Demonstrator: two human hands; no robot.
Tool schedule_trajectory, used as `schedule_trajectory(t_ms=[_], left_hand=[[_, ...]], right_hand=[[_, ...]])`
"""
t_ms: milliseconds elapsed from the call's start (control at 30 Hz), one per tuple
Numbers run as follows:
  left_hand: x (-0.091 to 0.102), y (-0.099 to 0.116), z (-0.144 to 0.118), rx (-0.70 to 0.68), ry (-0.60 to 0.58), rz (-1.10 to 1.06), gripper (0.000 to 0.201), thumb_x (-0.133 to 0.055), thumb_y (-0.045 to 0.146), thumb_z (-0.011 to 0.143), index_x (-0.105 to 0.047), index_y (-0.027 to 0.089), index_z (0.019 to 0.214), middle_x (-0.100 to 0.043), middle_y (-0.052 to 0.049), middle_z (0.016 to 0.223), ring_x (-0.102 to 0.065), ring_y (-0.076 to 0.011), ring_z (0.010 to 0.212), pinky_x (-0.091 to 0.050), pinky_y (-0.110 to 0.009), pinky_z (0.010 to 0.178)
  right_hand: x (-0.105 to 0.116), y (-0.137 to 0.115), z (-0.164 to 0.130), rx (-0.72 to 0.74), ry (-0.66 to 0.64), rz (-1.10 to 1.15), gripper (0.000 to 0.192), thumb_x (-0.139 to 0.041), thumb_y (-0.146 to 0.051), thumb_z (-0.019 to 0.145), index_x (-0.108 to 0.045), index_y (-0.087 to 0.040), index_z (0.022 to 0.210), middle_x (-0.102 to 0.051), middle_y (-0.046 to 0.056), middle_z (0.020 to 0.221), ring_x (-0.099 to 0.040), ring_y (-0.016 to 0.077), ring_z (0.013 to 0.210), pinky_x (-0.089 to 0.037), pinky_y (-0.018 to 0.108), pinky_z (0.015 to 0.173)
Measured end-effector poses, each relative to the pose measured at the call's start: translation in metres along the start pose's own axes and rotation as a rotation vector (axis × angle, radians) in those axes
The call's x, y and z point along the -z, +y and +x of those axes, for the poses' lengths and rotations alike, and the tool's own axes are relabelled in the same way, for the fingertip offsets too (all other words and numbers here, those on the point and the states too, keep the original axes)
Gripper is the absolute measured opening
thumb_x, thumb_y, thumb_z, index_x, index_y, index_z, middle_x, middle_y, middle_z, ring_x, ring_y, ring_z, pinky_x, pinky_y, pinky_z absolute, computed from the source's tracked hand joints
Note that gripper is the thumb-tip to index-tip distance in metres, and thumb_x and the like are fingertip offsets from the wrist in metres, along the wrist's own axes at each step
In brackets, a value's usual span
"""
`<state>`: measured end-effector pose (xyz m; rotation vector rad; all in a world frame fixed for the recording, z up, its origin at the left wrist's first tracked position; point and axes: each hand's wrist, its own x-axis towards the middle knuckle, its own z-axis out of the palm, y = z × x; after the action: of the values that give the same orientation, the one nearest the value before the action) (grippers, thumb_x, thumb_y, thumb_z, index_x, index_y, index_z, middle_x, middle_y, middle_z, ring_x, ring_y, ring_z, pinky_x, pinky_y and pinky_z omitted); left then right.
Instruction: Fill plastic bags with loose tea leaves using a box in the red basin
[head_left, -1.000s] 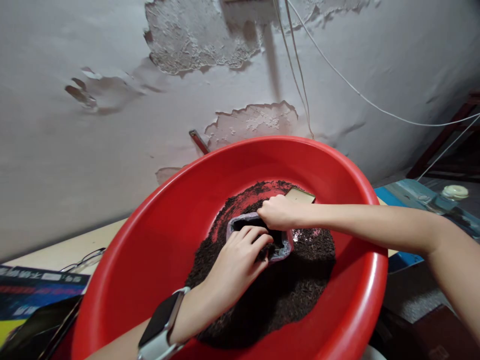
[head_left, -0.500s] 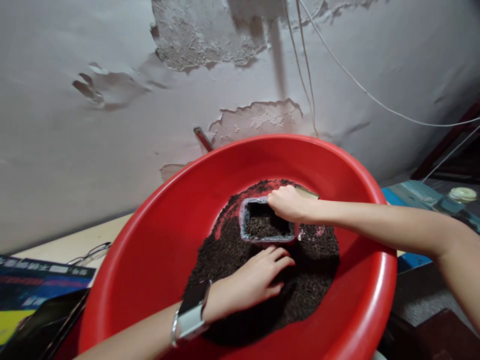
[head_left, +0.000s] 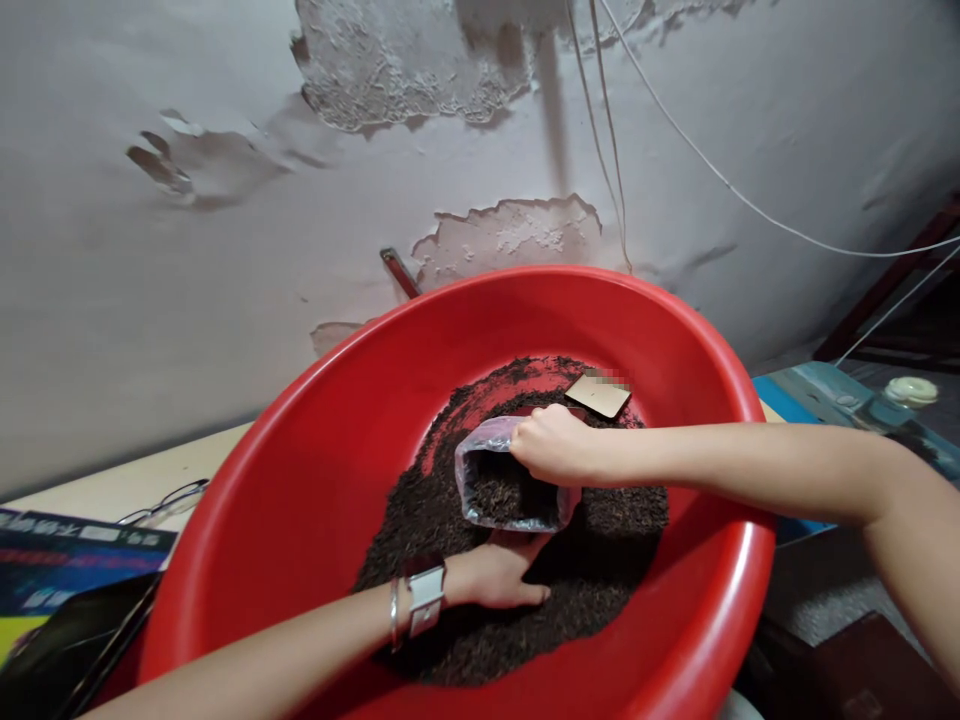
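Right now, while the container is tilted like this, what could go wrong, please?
The container is tipped with its mouth toward the person, so the dark flakes inside might spill. The right hand grips it at one part of the rim, so it might twist. The plastic liner is wrinkled, so it could slip.

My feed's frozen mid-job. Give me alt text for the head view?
The right hand grips the rim of a plastic-lined container of dark shreds, mouth toward the camera; the left hand is at its underside, fingers hidden. Around them, a red tub holds more shreds.
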<state>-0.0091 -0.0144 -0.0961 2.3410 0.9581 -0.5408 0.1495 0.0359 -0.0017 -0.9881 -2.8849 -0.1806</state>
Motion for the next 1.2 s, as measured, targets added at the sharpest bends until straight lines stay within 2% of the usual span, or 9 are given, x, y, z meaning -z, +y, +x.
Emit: schedule_trajectory(t_ms=[167,267,467,700,800,933,1000,1100,1200], left_hand=[[0.005,0.017,0.000,0.026,-0.077,-0.139,0.090,-0.063,0.035,0.067,-0.018,0.017,0.143,-0.016,-0.011,0.150,-0.013,-0.0342,0.135,-0.016,-0.047,0.109],[0.008,0.024,-0.001,0.023,-0.132,-0.194,0.095,-0.064,0.040,0.066,-0.017,0.012,0.143,-0.014,-0.016,0.149,-0.013,-0.0332,0.135,-0.018,-0.045,0.109],[0.007,0.029,-0.003,0.033,-0.168,-0.224,0.091,-0.062,0.040,0.068,-0.020,0.008,0.142,-0.029,-0.019,0.144,-0.034,-0.0323,0.128,-0.031,-0.042,0.105],[-0.003,0.027,-0.005,-0.039,-0.149,-0.070,0.064,-0.057,0.031,0.076,-0.037,0.007,0.132,-0.047,-0.021,0.130,-0.050,-0.0324,0.115,-0.045,-0.040,0.092],[0.006,0.033,-0.007,-0.110,-0.085,0.144,0.052,-0.060,0.028,0.077,-0.044,0.011,0.124,-0.052,-0.018,0.125,-0.058,-0.0321,0.103,-0.049,-0.041,0.085],[0.034,0.049,-0.013,-0.174,0.112,0.385,0.037,-0.058,0.026,0.081,-0.048,0.014,0.115,-0.057,-0.014,0.117,-0.059,-0.0281,0.100,-0.049,-0.038,0.082],[0.047,0.057,-0.017,-0.170,0.158,0.466,0.033,-0.059,0.024,0.080,-0.049,0.015,0.111,-0.059,-0.012,0.111,-0.061,-0.0265,0.093,-0.050,-0.037,0.078],[0.061,0.065,-0.025,-0.161,0.205,0.545,0.035,-0.062,0.025,0.078,-0.049,0.015,0.109,-0.058,-0.011,0.106,-0.062,-0.0253,0.085,-0.052,-0.036,0.071],[0.069,0.063,-0.033,-0.104,0.288,0.559,0.041,-0.063,0.023,0.077,-0.046,0.016,0.113,-0.058,-0.010,0.103,-0.061,-0.0247,0.085,-0.052,-0.035,0.069]], right_hand=[[0.006,0.007,0.001,-0.077,-0.002,0.037,0.024,-0.045,-0.012,0.082,-0.068,-0.011,0.087,-0.068,0.014,0.075,-0.065,0.0210,0.076,-0.046,0.029,0.061],[0.011,0.011,0.002,-0.100,-0.030,0.052,0.026,-0.043,-0.012,0.083,-0.068,-0.012,0.091,-0.068,0.013,0.078,-0.065,0.0228,0.078,-0.046,0.031,0.061],[0.012,0.017,0.005,-0.126,-0.055,0.050,0.025,-0.046,-0.011,0.080,-0.068,-0.012,0.093,-0.068,0.015,0.084,-0.064,0.0210,0.079,-0.047,0.030,0.065],[0.010,0.020,0.005,-0.131,-0.037,0.063,0.026,-0.046,-0.011,0.078,-0.068,-0.012,0.090,-0.068,0.015,0.084,-0.064,0.0233,0.080,-0.047,0.031,0.063],[0.012,0.018,0.004,-0.126,-0.043,0.071,0.026,-0.045,-0.010,0.078,-0.068,-0.012,0.090,-0.068,0.014,0.082,-0.065,0.0229,0.080,-0.047,0.031,0.063],[0.009,0.019,0.005,-0.130,-0.026,0.068,0.026,-0.045,-0.011,0.079,-0.068,-0.012,0.090,-0.068,0.014,0.081,-0.065,0.0229,0.079,-0.047,0.031,0.062],[0.007,0.020,0.006,-0.141,-0.019,0.058,0.026,-0.045,-0.012,0.080,-0.069,-0.011,0.090,-0.068,0.016,0.082,-0.065,0.0227,0.080,-0.047,0.031,0.064],[0.005,0.022,0.008,-0.163,-0.026,0.038,0.026,-0.045,-0.012,0.081,-0.068,-0.010,0.091,-0.067,0.018,0.083,-0.065,0.0219,0.082,-0.048,0.031,0.067],[0.006,0.021,0.009,-0.156,-0.041,0.020,0.026,-0.045,-0.013,0.082,-0.068,-0.011,0.092,-0.068,0.017,0.083,-0.065,0.0215,0.081,-0.048,0.030,0.068]])
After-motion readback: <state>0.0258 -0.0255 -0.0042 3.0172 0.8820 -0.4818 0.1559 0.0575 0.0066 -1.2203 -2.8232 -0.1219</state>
